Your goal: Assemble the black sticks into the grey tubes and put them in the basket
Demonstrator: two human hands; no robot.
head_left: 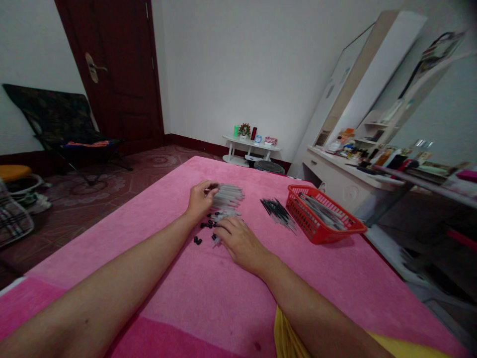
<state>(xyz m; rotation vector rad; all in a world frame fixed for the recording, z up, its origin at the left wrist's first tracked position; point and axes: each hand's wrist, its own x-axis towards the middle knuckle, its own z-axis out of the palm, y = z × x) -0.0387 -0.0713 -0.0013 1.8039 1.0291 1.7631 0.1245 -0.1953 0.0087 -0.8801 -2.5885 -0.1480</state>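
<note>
From where I stand, the left hand (201, 201) has thumb and fingers drawn close together at the near-left ends of a row of clear tubes (230, 193); I can't tell whether a tube is pinched there. The right hand (244, 247) lies low with fingers bent, just below the row, and whatever its fingertips may hold is hidden from me. It looks like a spell of picking and sorting small parts, and the next move would seem to call for a light, narrow pinch, as the tubes lie loose side by side. Just left of the right fingers, small black pieces (197, 240) are scattered on the pink cloth (179, 293). Beyond the right hand, off to its right, dark slender rods (276, 211) lie in a bunch. Farther right of the fingers stands a red basket (310, 227), its slotted walls around a bundle of long greyish sticks (323, 211).
</note>
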